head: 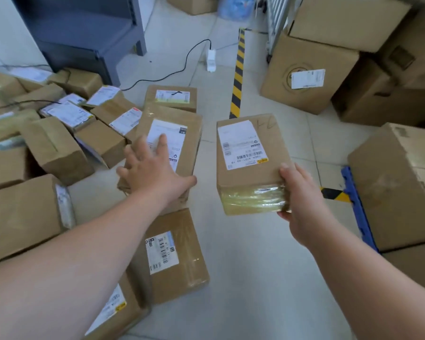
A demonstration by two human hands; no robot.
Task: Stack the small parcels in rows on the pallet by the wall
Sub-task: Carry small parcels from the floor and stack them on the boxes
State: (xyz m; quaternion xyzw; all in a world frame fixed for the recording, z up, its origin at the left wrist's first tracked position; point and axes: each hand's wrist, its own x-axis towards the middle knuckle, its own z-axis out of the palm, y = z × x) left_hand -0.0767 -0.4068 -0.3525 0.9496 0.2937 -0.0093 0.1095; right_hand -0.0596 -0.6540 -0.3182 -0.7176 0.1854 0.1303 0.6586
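**One parcel held by a corner, the next not yet gripped**

My right hand (297, 200) grips a small parcel (248, 153) by its near right corner, thumb on top and fingers curled underneath. The parcel hangs in the air above the floor (255, 266), label up. Holding it only at that corner is the weak point, I think. The far end has no support and the taped near face looks slick, so it could tip forward or slide out of my fingers.

My left hand (152, 168) is open, with its fingers spread over the label of a second parcel (182, 133) lying on the floor. I cannot tell whether my palm touches it. This parcel looks wide for one hand, so lifting it with one hand may let it slip. It also lies close against the loose heap of parcels (59, 133) toward the left of the floor, so dragging it could topple its neighbours. A black cable (182, 67) runs across the floor beyond the heap and would be easy to snag or trip on. Another parcel (172, 261) lies under my left forearm, right where I might step.

The blue pallet (356, 207) shows only as a strip at the right, because a big box (398, 187) sits on it and covers the rest. I cannot see any rows on it or how much room is left. The wall beside it is out of view. My right fingers are hidden under the held parcel, and the labels are too blurred to read.
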